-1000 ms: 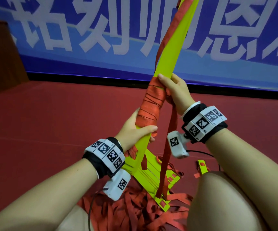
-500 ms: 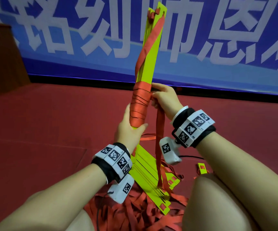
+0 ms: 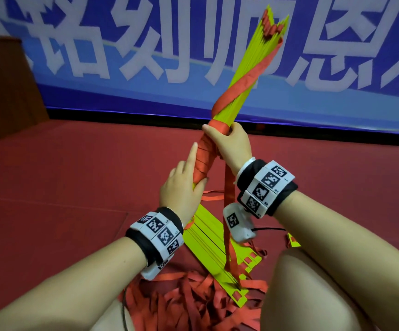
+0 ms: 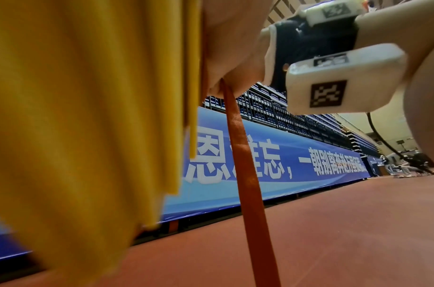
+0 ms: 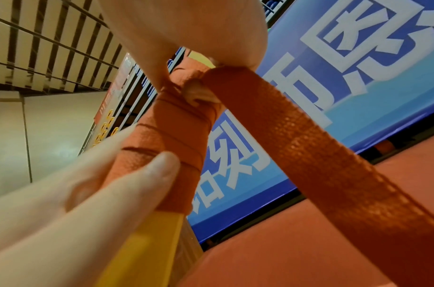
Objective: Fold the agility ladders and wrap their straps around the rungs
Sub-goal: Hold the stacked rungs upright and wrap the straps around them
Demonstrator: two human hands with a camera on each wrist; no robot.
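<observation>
Since the earlier head frame, the bundle of flat yellow plastic ladder rungs (image 3: 253,75) tilts toward the upper right, and the left hand (image 3: 181,187) has loosened from a full grasp: its fingers now lie nearly straight along the coil of wound red strap (image 3: 203,161), thumb hooked round it, probably to steady the bundle. At frame centre the right hand (image 3: 231,144) clamps the newest turn, likely to keep tension, while the loose red strap tail (image 3: 228,223) hangs toward the red strap heap (image 3: 181,304) on the red floor (image 3: 62,187). From the left wrist, the rungs (image 4: 88,116) fill the left side and the tail (image 4: 245,174) drops from the right hand (image 4: 235,48). From the right wrist, left fingers (image 5: 137,184) press the coil (image 5: 171,136); the right hand (image 5: 186,29) pinches the strap above.
</observation>
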